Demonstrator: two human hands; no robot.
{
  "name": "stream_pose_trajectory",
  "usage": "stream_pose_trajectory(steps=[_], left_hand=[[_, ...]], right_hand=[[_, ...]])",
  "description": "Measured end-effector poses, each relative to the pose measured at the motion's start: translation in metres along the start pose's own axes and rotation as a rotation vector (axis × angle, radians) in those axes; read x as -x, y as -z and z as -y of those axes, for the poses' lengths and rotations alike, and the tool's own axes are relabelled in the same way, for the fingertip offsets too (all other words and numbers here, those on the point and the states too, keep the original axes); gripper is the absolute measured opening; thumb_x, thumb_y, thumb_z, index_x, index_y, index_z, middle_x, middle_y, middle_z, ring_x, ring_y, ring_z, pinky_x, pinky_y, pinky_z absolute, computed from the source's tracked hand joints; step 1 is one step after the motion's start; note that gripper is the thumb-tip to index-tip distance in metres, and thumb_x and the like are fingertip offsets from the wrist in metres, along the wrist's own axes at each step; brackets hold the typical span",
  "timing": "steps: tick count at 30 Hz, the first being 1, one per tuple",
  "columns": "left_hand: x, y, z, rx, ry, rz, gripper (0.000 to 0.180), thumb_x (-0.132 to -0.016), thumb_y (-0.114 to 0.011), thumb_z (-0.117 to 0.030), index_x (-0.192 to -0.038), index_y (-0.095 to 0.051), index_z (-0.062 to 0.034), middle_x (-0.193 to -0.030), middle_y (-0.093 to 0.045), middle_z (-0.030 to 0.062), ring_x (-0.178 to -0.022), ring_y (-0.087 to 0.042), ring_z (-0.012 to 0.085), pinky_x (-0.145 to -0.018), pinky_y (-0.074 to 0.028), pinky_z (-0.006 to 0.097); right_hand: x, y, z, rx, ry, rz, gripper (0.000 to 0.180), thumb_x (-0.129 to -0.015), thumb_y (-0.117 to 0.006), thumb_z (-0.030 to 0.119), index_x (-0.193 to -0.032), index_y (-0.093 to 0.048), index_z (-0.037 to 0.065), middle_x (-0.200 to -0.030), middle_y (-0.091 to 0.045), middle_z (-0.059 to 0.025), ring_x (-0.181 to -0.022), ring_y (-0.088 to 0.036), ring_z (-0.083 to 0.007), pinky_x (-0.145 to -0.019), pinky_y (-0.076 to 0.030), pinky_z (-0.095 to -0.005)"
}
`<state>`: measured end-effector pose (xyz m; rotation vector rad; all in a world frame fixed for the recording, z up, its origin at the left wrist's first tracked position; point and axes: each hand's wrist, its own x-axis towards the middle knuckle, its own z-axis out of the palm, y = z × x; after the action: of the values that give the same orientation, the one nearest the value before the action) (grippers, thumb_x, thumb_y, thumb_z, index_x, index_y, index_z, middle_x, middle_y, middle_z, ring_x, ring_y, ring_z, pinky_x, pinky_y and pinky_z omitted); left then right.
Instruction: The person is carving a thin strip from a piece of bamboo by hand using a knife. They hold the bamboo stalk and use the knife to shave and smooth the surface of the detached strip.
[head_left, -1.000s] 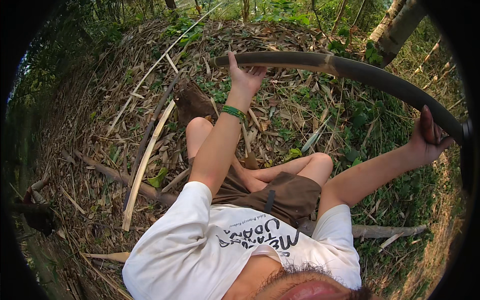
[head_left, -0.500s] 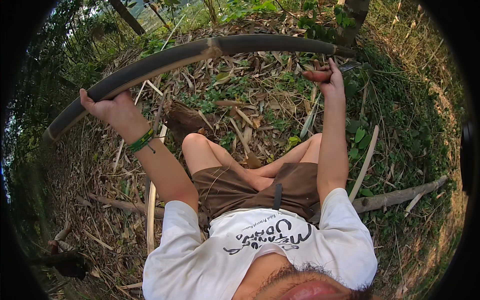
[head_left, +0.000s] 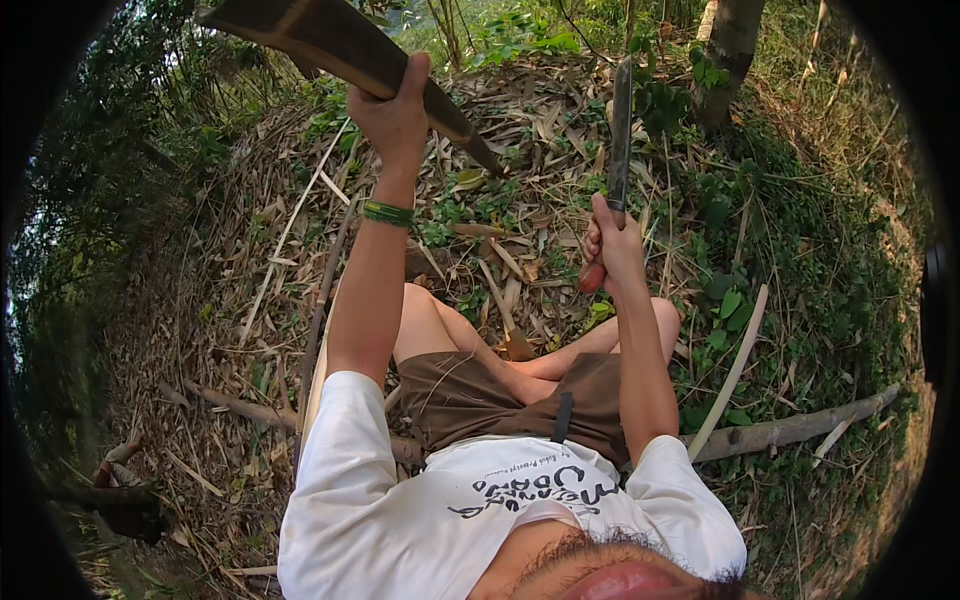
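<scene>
My left hand (head_left: 392,115) is closed around a long split bamboo pole (head_left: 325,45), raised at the upper left. The pole slants down to the right, its thin end near the leaf-covered ground and its broad end up at the picture's top edge. In my right hand (head_left: 615,245) is a machete (head_left: 621,135) with a reddish-brown handle. Its dark blade points up and away from me, apart from the bamboo. Below both hands are my crossed bare legs (head_left: 450,335).
Dry leaves and low green plants cover the slope. A thick branch (head_left: 810,428) lies at my right, with a pale bamboo strip (head_left: 733,370) leaning across it. Long sticks (head_left: 327,270) lie on my left. A tree trunk (head_left: 728,65) stands at the far right.
The bamboo pole has swung from an arc across the view to a steeper slant at the upper left. My left hand moved up and right; the machete came down, its blade now upright.
</scene>
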<state>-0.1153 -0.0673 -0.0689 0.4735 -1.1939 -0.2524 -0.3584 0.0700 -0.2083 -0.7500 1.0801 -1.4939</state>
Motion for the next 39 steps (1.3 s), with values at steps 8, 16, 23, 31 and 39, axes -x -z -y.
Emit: stream_pose_trajectory(steps=[8,16,23,31,39], left_hand=[[0.036,-0.050,-0.003,-0.056,0.120,0.361,0.050,-0.073,-0.092,-0.026,-0.101,-0.058,-0.0011,-0.083,-0.071,0.0077,-0.073,-0.067,0.0161,-0.065,-0.053,0.032],[0.093,-0.073,-0.013,-0.117,0.071,0.412,0.060,-0.072,-0.092,-0.033,-0.097,-0.046,-0.0021,-0.084,-0.069,0.0125,-0.073,-0.068,0.0221,-0.064,-0.053,0.035],[0.124,-0.081,-0.016,-0.144,-0.078,0.425,0.056,-0.073,-0.091,-0.031,-0.092,-0.046,-0.0046,-0.081,-0.064,0.0112,-0.067,-0.067,0.0277,-0.059,-0.053,0.036],[0.133,-0.081,-0.020,-0.096,-0.119,0.429,0.054,-0.073,-0.092,-0.026,-0.091,-0.045,-0.0059,-0.079,-0.062,0.0100,-0.064,-0.064,0.0254,-0.057,-0.050,0.034],[0.139,-0.075,-0.017,-0.117,-0.138,0.445,0.053,-0.072,-0.092,-0.020,-0.091,-0.044,-0.0065,-0.078,-0.060,0.0089,-0.062,-0.061,0.0243,-0.056,-0.049,0.033]], right_hand=[[0.094,-0.042,0.121,-0.009,0.446,0.319,0.049,-0.102,-0.052,0.052,-0.109,-0.051,0.004,-0.062,-0.052,-0.0008,-0.048,-0.048,-0.0043,-0.042,-0.036,-0.0183],[0.153,-0.050,0.158,0.076,0.501,0.354,0.041,-0.103,-0.056,0.041,-0.113,-0.049,0.002,-0.061,-0.049,0.0022,-0.047,-0.041,-0.0030,-0.045,-0.032,-0.0199],[0.184,-0.035,0.160,0.128,0.487,0.280,0.045,-0.100,-0.061,0.042,-0.115,-0.049,0.001,-0.061,-0.048,0.0036,-0.049,-0.042,-0.0022,-0.046,-0.033,-0.0198],[0.205,-0.016,0.162,0.135,0.507,0.183,0.044,-0.099,-0.062,0.042,-0.112,-0.054,0.001,-0.062,-0.054,0.0032,-0.052,-0.047,-0.0016,-0.048,-0.036,-0.0205],[0.203,-0.014,0.157,0.312,0.484,0.154,0.037,-0.100,-0.062,0.039,-0.105,-0.060,0.003,-0.056,-0.055,0.0041,-0.049,-0.048,-0.0012,-0.046,-0.037,-0.0202]])
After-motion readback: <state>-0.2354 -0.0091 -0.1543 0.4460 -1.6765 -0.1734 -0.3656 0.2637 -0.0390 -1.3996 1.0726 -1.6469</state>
